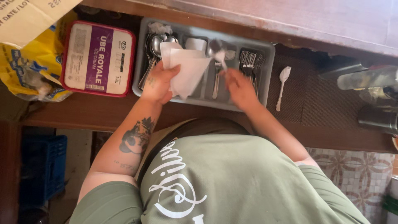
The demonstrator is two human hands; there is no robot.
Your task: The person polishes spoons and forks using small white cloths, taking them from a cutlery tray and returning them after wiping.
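My left hand (159,85) holds a white paper napkin (188,68) above a grey cutlery tray (269,52) on a wooden counter. My right hand (240,89) grips a metal spoon (217,52) by its handle, with the blurred bowl raised over the tray's middle, next to the napkin. Several spoons (155,43) lie in the tray's left compartment and several forks (251,60) in its right one. My green shirt fills the lower part of the view.
A white plastic spoon (283,81) lies on a brown mat right of the tray. A red-rimmed ice cream tub (99,58), a yellow bag (29,70) and a cardboard box (29,16) sit left. Metal containers (373,79) stand right. A blue crate (41,170) sits below.
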